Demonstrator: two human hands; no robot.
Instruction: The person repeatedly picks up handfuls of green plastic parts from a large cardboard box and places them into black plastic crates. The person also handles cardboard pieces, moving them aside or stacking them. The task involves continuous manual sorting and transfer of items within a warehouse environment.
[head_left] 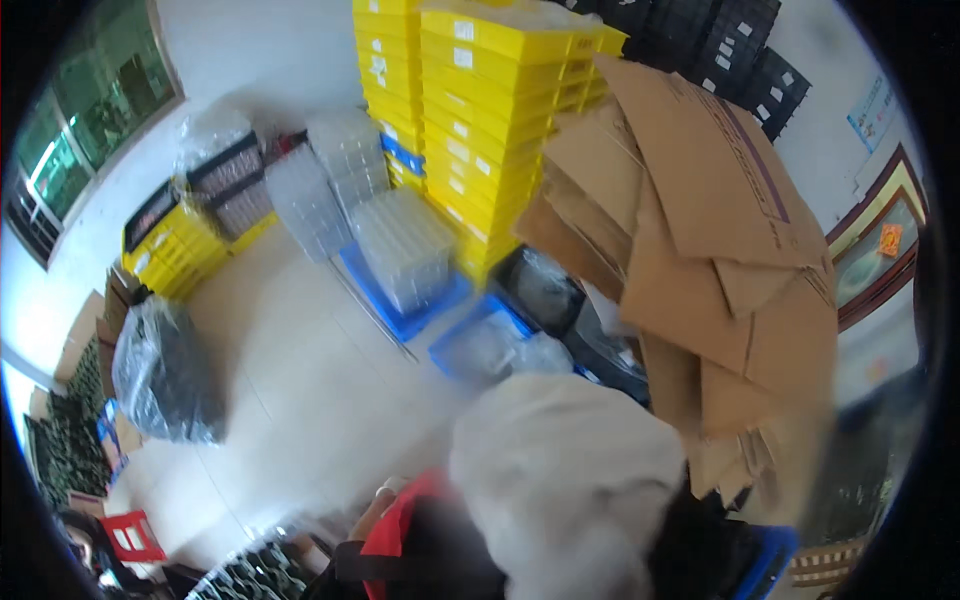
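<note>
1. Well, we start from a partly hidden hand [372, 512], or what looks like one, low in the view and left of centre; we cannot tell whether it is left or right, or even whether it belongs to the wearer.
2. We cannot tell whether its fingers are spread, narrowed or gripping.
3. Red cloth [402, 515] lies just to the right of it, its long axis slanting from upper right to lower left; we cannot settle whether they touch. No other hand shows clearly, so we cannot say which is nearer.
4. Dark fabric [430, 545] borders the red, and a blurred pale cloth shape [565, 460], perhaps a sleeve or headwear, bulges farther right.
5. Beyond the pale shape, we find a blue tray [465, 325] holding clear plastic, at the far right side of the floor [280, 400]; a black crate [540, 285] stands beside it.
6. Farther out, we see clear trays [402, 245] on a blue base [432, 312], tall yellow stacks [465, 130] along the floor's far edge, and cardboard sheets [720, 220] heaped on the right.
7. Toward the floor's left edge, we see a bulging grey bag [165, 375].
</note>
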